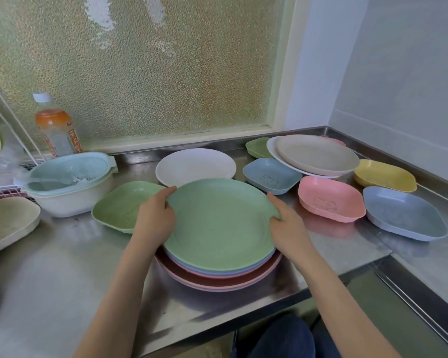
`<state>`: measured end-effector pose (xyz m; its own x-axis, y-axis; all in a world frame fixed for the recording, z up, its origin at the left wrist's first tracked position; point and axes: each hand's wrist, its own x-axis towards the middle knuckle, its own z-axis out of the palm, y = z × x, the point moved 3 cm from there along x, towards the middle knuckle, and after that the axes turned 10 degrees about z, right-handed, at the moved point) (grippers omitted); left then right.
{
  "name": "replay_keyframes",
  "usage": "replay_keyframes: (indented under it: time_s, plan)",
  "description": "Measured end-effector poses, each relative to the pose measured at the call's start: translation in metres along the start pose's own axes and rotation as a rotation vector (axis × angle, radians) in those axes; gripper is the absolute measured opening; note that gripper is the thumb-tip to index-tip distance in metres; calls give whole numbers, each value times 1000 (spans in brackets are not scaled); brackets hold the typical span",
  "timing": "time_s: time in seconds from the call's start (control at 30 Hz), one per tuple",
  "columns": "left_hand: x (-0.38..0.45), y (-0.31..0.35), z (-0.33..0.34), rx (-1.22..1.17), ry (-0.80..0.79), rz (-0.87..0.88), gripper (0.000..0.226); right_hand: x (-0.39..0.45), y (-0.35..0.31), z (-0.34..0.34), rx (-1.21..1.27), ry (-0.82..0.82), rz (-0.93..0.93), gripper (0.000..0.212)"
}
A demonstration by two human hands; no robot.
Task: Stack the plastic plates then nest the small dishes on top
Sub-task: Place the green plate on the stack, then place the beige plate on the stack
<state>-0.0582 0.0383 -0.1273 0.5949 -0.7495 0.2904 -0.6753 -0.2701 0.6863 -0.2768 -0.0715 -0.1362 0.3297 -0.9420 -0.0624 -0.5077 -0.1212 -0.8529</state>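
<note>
A green plate (220, 223) tops a stack of blue and pink plates (217, 279) on the steel counter. My left hand (155, 218) grips the green plate's left rim and my right hand (286, 223) grips its right rim. A white plate (195, 165) lies behind the stack. A beige plate (317, 153) rests on another white plate at the back right. Small dishes lie around: green (117, 210) at the left, blue (270, 175), pink (330, 198), yellow (384, 175), grey-blue (405, 213) and a small green one (259, 147).
A pale blue colander in a white tub (70, 182) stands at the left with a drink bottle (56, 127) behind it. A beige dish (8, 223) lies at the far left. The counter edge (243, 316) runs just in front of the stack.
</note>
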Motion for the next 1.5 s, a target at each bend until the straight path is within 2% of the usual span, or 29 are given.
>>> replay_keyframes:
  time_s: [0.2, 0.43, 0.53, 0.63, 0.77, 0.87, 0.93, 1.0, 1.07, 1.13, 1.23, 1.33, 1.5]
  plan:
    - [1, -2, 4, -19, 15, 9, 54, -7, -8, -3, 17, 55, -42, 58]
    - [5, -6, 4, -69, 72, -25, 53, 5, -4, 3, 25, 64, 11, 58]
    - [5, -10, 4, -143, 90, -60, 50, 12, 0, 5, 41, 20, 7, 56]
    - [6, -16, 5, -281, 96, -96, 48, 26, -1, -5, 59, 5, -60, 44]
    - [5, -14, 6, -381, 100, -96, 43, 70, -5, -44, -88, 220, -74, 46]
    - [6, -14, 6, -403, 115, -106, 39, 111, 8, -61, -344, 318, -78, 54]
    - [5, -14, 6, -407, 120, -108, 39, 128, 18, -64, -539, 367, -43, 51]
    - [6, -14, 7, -410, 128, -112, 38, 135, 20, -65, -623, 453, -37, 42]
    - [6, -14, 7, -400, 127, -102, 38, 137, 18, -65, -585, 530, -82, 29]
    - [7, -16, 8, -383, 127, -103, 40, 139, 16, -70, -446, 546, -125, 17]
    - [9, -20, 9, -370, 124, -112, 42, 140, 10, -76, -232, 533, -155, 20]
    - [9, -21, 10, -378, 105, -119, 43, 118, -6, -76, -126, 583, -280, 22]
    - [10, -23, 10, -374, 88, -144, 44, 46, -28, -51, -39, 452, -489, 12]
